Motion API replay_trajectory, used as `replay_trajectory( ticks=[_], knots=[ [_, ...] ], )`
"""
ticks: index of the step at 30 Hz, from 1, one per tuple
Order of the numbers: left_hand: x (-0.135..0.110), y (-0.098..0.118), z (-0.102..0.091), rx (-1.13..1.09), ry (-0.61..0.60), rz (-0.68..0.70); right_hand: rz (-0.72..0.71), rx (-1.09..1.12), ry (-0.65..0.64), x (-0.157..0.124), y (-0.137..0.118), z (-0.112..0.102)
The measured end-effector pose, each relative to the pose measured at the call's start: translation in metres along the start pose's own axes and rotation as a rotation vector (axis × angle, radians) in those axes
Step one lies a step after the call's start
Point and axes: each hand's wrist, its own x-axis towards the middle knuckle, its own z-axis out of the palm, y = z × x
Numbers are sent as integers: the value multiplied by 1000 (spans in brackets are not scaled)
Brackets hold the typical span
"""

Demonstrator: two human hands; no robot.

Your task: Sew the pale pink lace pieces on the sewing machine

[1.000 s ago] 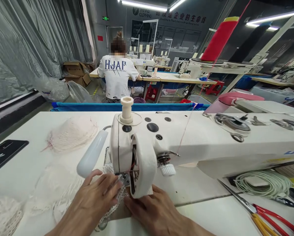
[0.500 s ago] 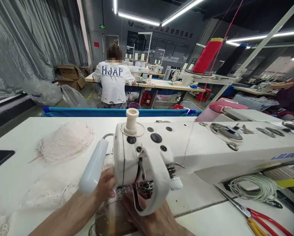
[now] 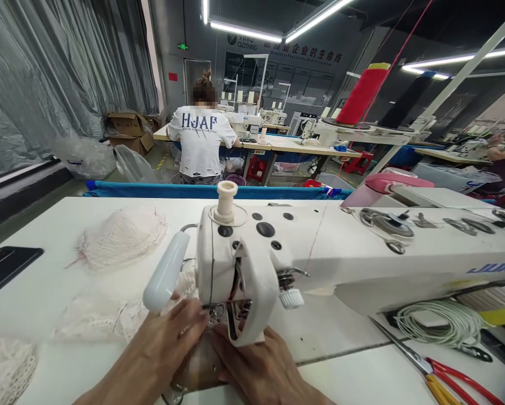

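Observation:
A white sewing machine (image 3: 320,242) stands before me, its needle area partly hidden behind a curved white guard (image 3: 263,298). My left hand (image 3: 174,334) is left of the presser foot, fingers bent and pressed together on white lace fabric (image 3: 188,281) that runs back past the machine head. Close on the other side, my right hand (image 3: 260,363) has its thumb and fingers pinched at the lace edge under the foot; the guard hides part of them. A pale-blue handle (image 3: 166,273) hangs above my left hand.
Pale lace cups (image 3: 123,239) and more lace (image 3: 89,318) lie on the left, near a black phone (image 3: 11,270). Red-handled scissors (image 3: 429,365) and coiled cord (image 3: 442,326) lie on the right. A person in a white shirt (image 3: 201,140) sits further back.
My left hand has turned and its fingers have come together nearer the presser foot, covering lace that showed between the hands. My right hand has shifted slightly. The view has moved a little left.

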Motion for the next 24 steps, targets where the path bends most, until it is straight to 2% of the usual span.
replay_trajectory(
  ticks=[5, 10, 17, 24],
  knots=[
    [-5, 7, 6, 129, 64, 61, -41, 13, -29, -2, -4, -2],
    [-8, 5, 14, 92, 94, 37, -57, 14, 0, 0, -3, -4],
    [1, 11, 5, 91, 128, 43, -61, 7, -2, 3, -3, -6],
    [5, 8, 0, 93, 143, 84, -41, 17, -8, -1, 0, -1]
  ],
)
